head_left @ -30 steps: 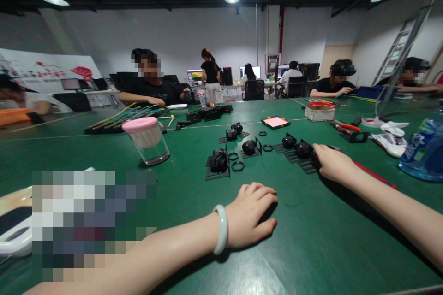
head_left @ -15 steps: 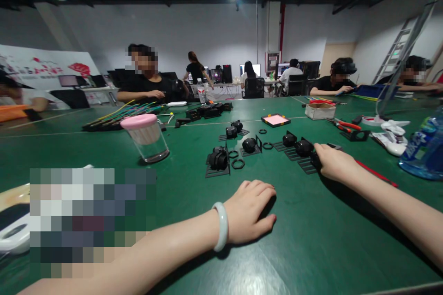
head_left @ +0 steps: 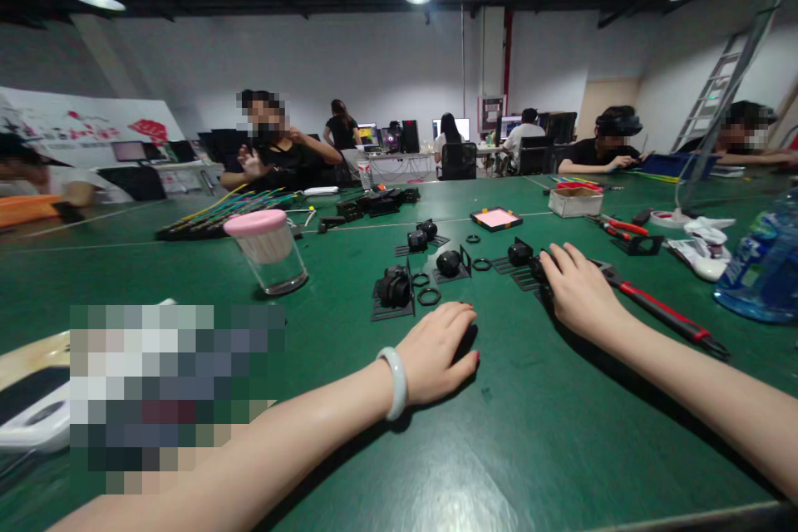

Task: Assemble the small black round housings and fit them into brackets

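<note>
My left hand, with a pale bangle at the wrist, rests palm down on the green table, fingers loosely stretched and thumb apart. Just beyond it lie a black ring nut and a black round fitting on a slotted bracket. My right hand reaches over a row of similar pieces, its fingertips on a black fitting; the thumb is hidden. Left of that stands another black fitting. More of these pieces and rings lie between the hands.
An adjustable wrench with red-black handles lies right of my right hand. Around stand a pink-lidded cup, a blue bottle, a small box and a pink-lined tray. Co-workers sit across the table.
My right hand has moved left along the row, with the fittings under it shifting slightly left, and the wrench now shows. My left hand has slid a little left and away from me.
</note>
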A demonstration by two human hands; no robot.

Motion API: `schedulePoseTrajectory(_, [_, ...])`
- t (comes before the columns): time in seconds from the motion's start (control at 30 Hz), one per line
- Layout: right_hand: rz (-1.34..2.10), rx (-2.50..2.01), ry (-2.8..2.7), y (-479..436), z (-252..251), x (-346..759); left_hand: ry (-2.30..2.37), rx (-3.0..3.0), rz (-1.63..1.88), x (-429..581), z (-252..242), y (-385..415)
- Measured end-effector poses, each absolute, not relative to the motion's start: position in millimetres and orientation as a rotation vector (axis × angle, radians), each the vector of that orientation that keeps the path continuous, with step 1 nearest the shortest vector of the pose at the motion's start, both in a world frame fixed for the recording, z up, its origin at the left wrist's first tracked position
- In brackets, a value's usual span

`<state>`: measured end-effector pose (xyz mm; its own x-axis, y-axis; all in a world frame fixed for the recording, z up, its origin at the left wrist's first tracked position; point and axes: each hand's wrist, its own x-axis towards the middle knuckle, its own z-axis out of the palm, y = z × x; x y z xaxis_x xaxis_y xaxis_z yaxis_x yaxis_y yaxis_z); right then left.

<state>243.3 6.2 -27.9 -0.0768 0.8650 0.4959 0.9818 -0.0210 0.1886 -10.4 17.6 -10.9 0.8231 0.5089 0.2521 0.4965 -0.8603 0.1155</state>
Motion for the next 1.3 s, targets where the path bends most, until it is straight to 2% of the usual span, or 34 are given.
schedulePoseTrajectory(0.13, [-0.611,-1.556,-2.18,8.0,-34.3,222.8,0.959,2.886,0.434,-7.0,-20.7,34.3])
schedulePoseTrajectory(0.3, [-0.209,-1.325,-2.223,15.3,-51.0,195.8,1.033,2.852,0.397,1.5,-28.1,48.8])
schedulePoseTrajectory(0.4, [-0.094,-1.372,-2.231,29.4,-56.7,186.4,1.055,2.844,0.342,5.7,-30.3,54.9])
schedulePoseTrajectory(0.8, [0.005,-1.542,-2.226,74.1,-64.3,174.4,1.075,2.848,0.231,15.7,-36.5,63.4])
schedulePoseTrajectory(1.3, [-0.01,-1.568,-2.287,82.0,-58.9,177.6,1.204,2.815,0.325,52.2,-40.4,94.3])
